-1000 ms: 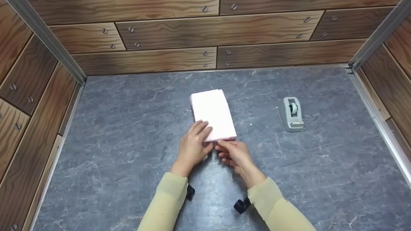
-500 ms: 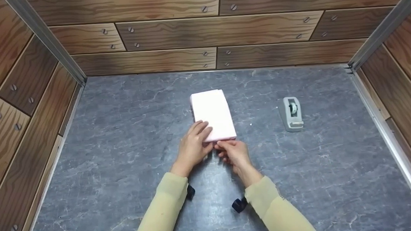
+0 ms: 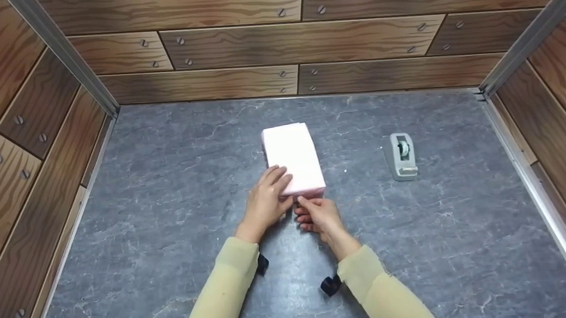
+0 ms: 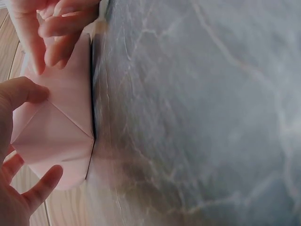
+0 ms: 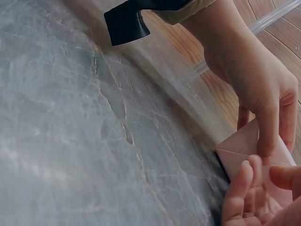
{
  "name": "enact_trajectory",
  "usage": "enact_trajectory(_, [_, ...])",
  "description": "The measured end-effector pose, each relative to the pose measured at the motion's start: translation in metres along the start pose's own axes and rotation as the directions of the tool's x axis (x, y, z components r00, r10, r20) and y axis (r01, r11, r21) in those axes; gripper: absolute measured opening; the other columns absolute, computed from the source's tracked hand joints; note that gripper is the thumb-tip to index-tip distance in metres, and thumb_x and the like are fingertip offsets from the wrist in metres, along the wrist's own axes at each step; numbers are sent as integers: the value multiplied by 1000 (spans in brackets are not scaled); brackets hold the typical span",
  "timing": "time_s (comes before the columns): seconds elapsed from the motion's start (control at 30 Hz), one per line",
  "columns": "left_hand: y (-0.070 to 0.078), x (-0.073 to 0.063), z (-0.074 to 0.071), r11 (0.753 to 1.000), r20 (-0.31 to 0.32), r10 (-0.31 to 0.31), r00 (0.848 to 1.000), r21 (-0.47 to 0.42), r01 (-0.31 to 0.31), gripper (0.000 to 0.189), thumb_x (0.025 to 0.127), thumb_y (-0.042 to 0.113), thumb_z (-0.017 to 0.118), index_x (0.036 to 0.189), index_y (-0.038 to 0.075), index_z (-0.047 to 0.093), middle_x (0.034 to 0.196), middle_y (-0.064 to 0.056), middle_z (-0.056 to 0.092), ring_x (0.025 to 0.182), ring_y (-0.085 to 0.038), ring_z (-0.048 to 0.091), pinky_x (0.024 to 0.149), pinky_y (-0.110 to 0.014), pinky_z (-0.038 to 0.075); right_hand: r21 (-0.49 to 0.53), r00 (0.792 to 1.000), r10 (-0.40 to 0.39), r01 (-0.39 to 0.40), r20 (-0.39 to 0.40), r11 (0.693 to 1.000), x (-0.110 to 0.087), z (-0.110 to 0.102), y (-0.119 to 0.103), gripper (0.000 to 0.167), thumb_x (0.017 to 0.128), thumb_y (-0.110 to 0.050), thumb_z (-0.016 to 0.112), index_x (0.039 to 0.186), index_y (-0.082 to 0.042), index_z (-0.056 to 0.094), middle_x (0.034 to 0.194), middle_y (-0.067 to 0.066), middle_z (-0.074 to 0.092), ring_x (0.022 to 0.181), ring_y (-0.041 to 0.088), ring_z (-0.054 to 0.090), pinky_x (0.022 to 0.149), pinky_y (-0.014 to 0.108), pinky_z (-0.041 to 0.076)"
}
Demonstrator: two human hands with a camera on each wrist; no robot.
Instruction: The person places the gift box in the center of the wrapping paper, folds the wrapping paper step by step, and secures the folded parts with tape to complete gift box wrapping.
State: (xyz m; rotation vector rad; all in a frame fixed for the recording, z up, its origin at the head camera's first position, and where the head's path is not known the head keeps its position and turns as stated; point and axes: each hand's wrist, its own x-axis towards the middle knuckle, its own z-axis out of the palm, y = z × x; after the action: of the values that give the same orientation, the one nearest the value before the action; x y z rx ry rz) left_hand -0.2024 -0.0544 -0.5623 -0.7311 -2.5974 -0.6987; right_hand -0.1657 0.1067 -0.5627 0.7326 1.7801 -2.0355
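A box wrapped in pale pink paper [image 3: 292,153] lies flat on the surface, its near end creased into triangular folds in the left wrist view. My left hand [image 3: 263,199] grips its near left corner: fingers lie over the top and side while the thumb [image 4: 33,92] presses the folded end. At that same end is my right hand [image 3: 321,215], with one digit [image 4: 30,44] extended right at the paper beside the left thumb. Its other fingers are loosely bent below, away from the box. From the right wrist, both hands partly cover the folded end.
A grey tape dispenser [image 3: 402,156] with a roll in it stands to the right of the box. A tiny white scrap [image 3: 345,171] lies between them. Wood-patterned walls [image 3: 239,83] enclose the dark marbled surface [image 3: 179,150] at the back and sides.
My right hand has shifted slightly down and toward me along the box's near end, so more of that pink end shows. The left hand and the box have stayed in place.
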Motion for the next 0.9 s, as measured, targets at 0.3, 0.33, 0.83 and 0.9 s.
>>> enact_trajectory(0.3, [1,0,-1,1000,14,-10,1000,15,10,46,80,23,80,123,11,67,135,-6,57,131,-24,46,94,-44,50,-73,997,-14,19,70,997,-8,-7,-1,18,95,-9,59,106,4,63,86,12,68,67,17,66,54,29,55])
enact_trajectory(0.33, [1,0,-2,1000,20,-16,1000,20,16,46,80,23,80,123,12,67,136,-6,57,131,-24,46,93,-44,50,-78,997,-20,26,81,997,-9,-7,-1,17,95,-9,58,105,4,62,87,12,68,67,17,66,54,29,55])
enact_trajectory(0.83, [2,0,0,1000,14,-17,1000,14,17,47,78,22,81,122,11,68,134,-6,58,130,-24,47,95,-43,49,9,973,-75,74,218,997,-1,-10,-1,29,93,-1,57,121,5,58,95,13,67,70,17,65,57,29,55])
enact_trajectory(0.9, [1,0,0,1000,15,-13,1000,10,13,47,79,21,81,123,11,68,135,-6,57,131,-24,47,95,-43,49,2,971,-63,64,230,998,-1,-12,0,31,93,-1,56,123,6,56,97,15,67,71,17,65,58,29,55])
